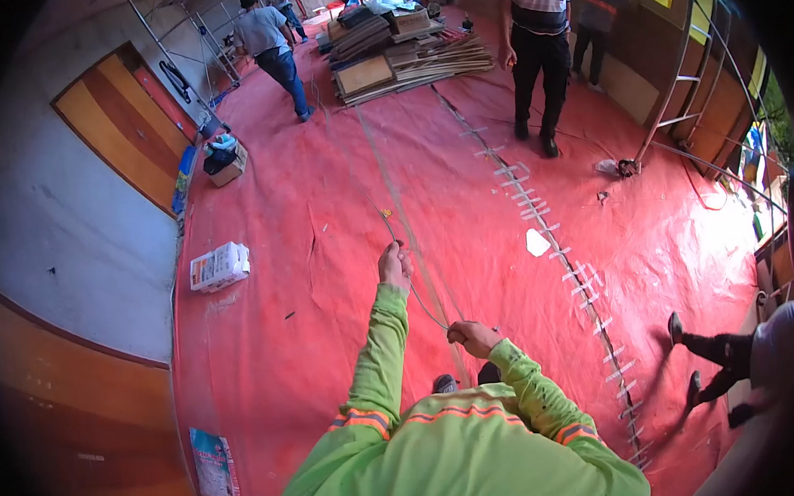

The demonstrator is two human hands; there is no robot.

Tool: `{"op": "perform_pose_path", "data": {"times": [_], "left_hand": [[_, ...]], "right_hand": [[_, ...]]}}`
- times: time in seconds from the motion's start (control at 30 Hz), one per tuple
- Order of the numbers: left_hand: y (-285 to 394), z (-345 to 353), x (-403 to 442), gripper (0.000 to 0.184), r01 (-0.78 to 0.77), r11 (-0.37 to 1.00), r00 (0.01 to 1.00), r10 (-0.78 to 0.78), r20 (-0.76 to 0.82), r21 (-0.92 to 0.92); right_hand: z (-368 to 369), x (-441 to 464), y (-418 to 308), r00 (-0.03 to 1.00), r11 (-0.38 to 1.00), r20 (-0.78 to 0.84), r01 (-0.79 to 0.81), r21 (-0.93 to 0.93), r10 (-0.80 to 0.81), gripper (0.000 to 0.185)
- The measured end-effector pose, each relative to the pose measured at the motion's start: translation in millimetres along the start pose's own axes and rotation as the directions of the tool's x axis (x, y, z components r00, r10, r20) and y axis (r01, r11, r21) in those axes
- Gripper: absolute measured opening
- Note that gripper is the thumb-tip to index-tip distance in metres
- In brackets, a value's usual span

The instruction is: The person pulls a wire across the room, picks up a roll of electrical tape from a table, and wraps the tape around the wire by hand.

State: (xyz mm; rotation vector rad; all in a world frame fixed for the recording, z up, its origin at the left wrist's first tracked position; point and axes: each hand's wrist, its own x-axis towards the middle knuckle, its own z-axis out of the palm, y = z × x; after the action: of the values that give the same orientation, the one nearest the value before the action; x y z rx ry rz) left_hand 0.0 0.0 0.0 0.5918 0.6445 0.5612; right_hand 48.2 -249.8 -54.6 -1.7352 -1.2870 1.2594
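Note:
A thin grey cable [425, 306] runs between my two hands and sags a little. My left hand [395, 266] is closed around it, stretched out ahead, and one end of the cable sticks up past the fingers. Near that end a small yellow item [386, 213] shows; whether it touches the cable I cannot tell. My right hand [475, 337], lower and closer to my body, is closed on the cable too. Below both hands lies a red floor covering [331, 359].
A white box [219, 267] and a cardboard box [228, 170] stand at left. Stacked boards [414, 67] lie ahead. Several people are around, one standing ahead right [539, 52], another at the right edge [775, 345]. Metal scaffolding [689, 80] rises at right.

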Motion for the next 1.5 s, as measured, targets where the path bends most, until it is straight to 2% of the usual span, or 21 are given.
{"op": "perform_pose_path", "data": {"times": [0.07, 0.1, 0.17, 0.2, 0.27, 0.3, 0.4, 0.5, 0.6, 0.67, 0.77, 0.87, 0.97, 1.07, 1.1, 1.13, 1.2, 1.3, 1.37, 1.4, 1.5], "left_hand": [[3, 0, -21, 0.019, -0.048, 0.999, 0.997, 0.046, 0.058, 0.027], [-27, -1, -76, 0.018, -0.075, 0.996, 0.995, 0.072, 0.072, 0.048], [-32, 16, -111, 0.018, -0.198, 0.975, 0.972, 0.182, 0.150, 0.102], [-42, 18, -138, 0.019, -0.202, 0.972, 0.974, 0.186, 0.133, 0.122], [-68, 29, -177, 0.020, -0.221, 0.963, 0.972, 0.206, 0.109, 0.151], [-84, 29, -189, 0.021, -0.278, 0.939, 0.959, 0.258, 0.116, 0.201], [-130, 34, -220, 0.026, -0.417, 0.839, 0.908, 0.376, 0.184, 0.349], [-158, 35, -251, 0.026, -0.502, 0.684, 0.864, 0.420, 0.276, 0.530], [-184, 35, -279, 0.026, -0.543, 0.562, 0.840, 0.352, 0.414, 0.623], [-208, 31, -305, 0.026, -0.532, 0.512, 0.846, 0.275, 0.458, 0.675], [-223, 24, -337, 0.027, -0.496, 0.556, 0.856, 0.183, 0.484, 0.667], [-227, -11, -348, 0.029, -0.455, 0.445, 0.860, -0.007, 0.511, 0.771], [-244, -58, -333, 0.037, -0.660, 0.333, 0.737, 0.119, 0.665, 0.673], [-222, -47, -341, 0.042, -0.435, 0.731, 0.833, 0.104, 0.544, 0.526], [-210, -29, -353, 0.042, -0.370, 0.790, 0.886, 0.143, 0.440, 0.489], [-198, -11, -365, 0.043, -0.306, 0.844, 0.931, 0.169, 0.322, 0.441], [-191, 5, -361, 0.041, -0.280, 0.951, 0.905, 0.216, 0.366, 0.131], [-161, 31, -392, 0.036, -0.065, 0.993, 0.916, 0.097, 0.389, -0.093], [-158, 25, -387, 0.032, 0.033, 0.998, 0.967, -0.017, 0.253, -0.060], [-161, 15, -385, 0.030, 0.082, 0.995, 0.982, -0.072, 0.174, -0.050], [-172, -26, -373, 0.025, 0.180, 0.944, 0.967, -0.118, 0.226, -0.276]], "right_hand": [[-2, 3, -9, 0.999, 0.994, -0.039, 0.022, -0.110, -0.026, 0.038], [20, -33, 4, 0.995, 0.997, -0.067, 0.075, -0.014, -0.076, 0.039], [10, -11, 19, 0.958, 0.958, -0.168, 0.254, 0.132, -0.231, 0.041], [15, -14, 8, 0.966, 0.867, -0.180, 0.248, 0.433, -0.186, 0.046], [3, -21, -10, 0.955, 0.649, -0.238, 0.296, 0.701, -0.179, 0.049], [-4, -25, -19, 0.949, 0.509, -0.268, 0.315, 0.801, -0.167, 0.051], [-28, -41, -56, 0.972, 0.354, -0.215, 0.235, 0.905, -0.097, 0.051], [-50, -61, -103, 0.985, 0.515, -0.171, 0.136, 0.846, 0.020, 0.048], [-59, -41, -109, 0.948, 0.643, -0.274, 0.109, 0.758, 0.162, 0.039], [-63, -34, -96, 0.947, 0.614, -0.268, 0.106, 0.782, 0.178, 0.031], [-38, -62, -93, 0.933, 0.584, -0.323, 0.177, 0.792, 0.155, 0.022], [-14, -107, -87, 0.931, 0.583, -0.343, 0.211, 0.785, 0.126, 0.021], [17, -159, -92, 0.898, 0.689, -0.434, 0.269, 0.672, 0.073, 0.023], [47, -201, -83, 0.794, 0.808, -0.601, 0.411, 0.422, -0.089, 0.025], [59, -211, -78, 0.745, 0.834, -0.646, 0.456, 0.311, -0.166, 0.025], [71, -227, -81, 0.771, 0.852, -0.620, 0.415, 0.320, -0.143, 0.022], [100, -254, -81, 0.763, 0.904, -0.618, 0.381, 0.195, -0.189, 0.020], [140, -286, -80, 0.712, 0.940, -0.650, 0.342, -0.009, -0.265, 0.017], [163, -298, -69, 0.686, 0.935, -0.657, 0.345, -0.083, -0.311, 0.016], [172, -308, -71, 0.719, 0.953, -0.642, 0.296, -0.064, -0.267, 0.016], [203, -324, -50, 0.742, 0.938, -0.576, 0.301, -0.169, -0.342, 0.017]]}}
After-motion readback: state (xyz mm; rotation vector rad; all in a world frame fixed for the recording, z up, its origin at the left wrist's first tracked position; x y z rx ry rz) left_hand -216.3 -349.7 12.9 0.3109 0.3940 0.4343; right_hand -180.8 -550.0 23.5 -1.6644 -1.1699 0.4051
